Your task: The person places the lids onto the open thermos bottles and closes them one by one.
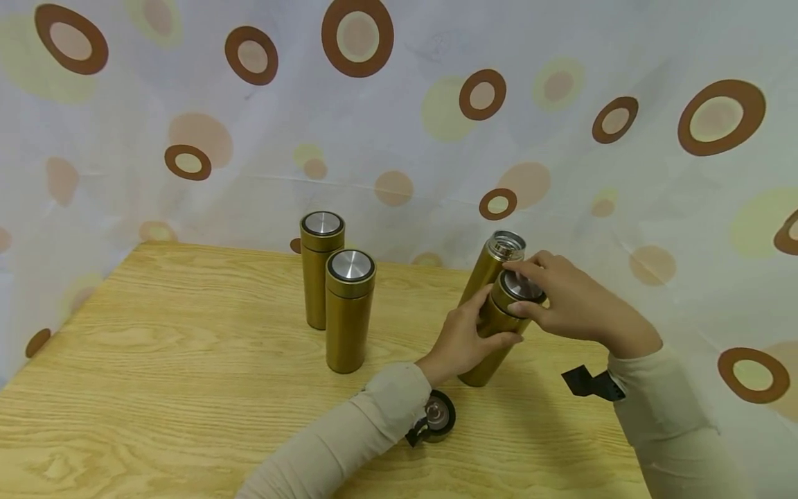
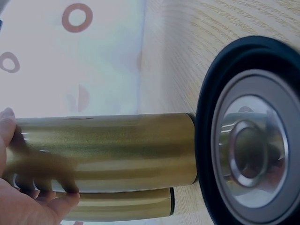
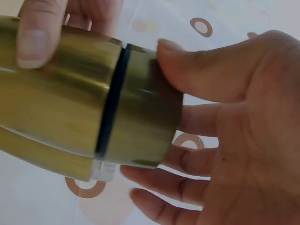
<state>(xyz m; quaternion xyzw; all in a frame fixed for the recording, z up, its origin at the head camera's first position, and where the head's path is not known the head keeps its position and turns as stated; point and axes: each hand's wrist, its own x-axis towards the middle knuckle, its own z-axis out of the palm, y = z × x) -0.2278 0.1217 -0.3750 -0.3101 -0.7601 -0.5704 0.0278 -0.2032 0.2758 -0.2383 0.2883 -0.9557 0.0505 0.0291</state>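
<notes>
On the right of the table, my left hand is wrapped round the upper body of a gold thermos flask. The right hand grips that flask's gold lid, thumb on one side and fingers on the other. A narrow dark ring shows between lid and body in the right wrist view. Just behind stands a second gold flask with its steel mouth uncovered. Beside my left wrist a loose lid lies with its inner side up; it looms large in the left wrist view, where the gripped flask's lid is out of sight.
Two more gold flasks, a rear one and a front one, stand upright with silver-topped lids on, left of my hands. The wood-grain table ends at a patterned wall covering. Dark straps are on both sleeves.
</notes>
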